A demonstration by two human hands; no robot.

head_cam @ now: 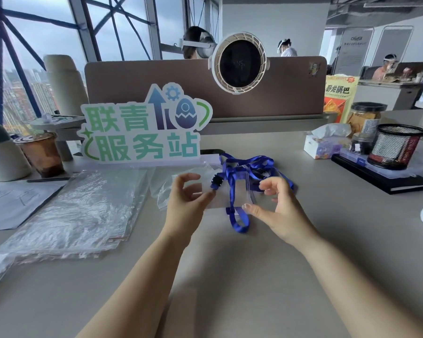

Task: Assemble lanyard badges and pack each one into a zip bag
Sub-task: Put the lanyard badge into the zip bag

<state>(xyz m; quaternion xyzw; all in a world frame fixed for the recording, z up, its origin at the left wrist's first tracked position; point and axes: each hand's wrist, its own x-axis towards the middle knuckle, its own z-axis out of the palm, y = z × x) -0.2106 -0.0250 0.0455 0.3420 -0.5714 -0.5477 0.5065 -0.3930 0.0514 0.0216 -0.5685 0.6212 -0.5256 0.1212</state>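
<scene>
Grey desk [303,240] — clear badge holder [242,189] barely discernible amid blue lanyard [239,228].

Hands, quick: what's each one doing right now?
Left hand: curled by the lanyard's black clip; grip cannot be told.
Right hand: pinching the clear badge holder.

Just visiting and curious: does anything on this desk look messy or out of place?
Only the blue lanyards: they lie tangled in a heap on the desk. The clear bags at left look crumpled. Nothing looks spilled or broken.
</scene>
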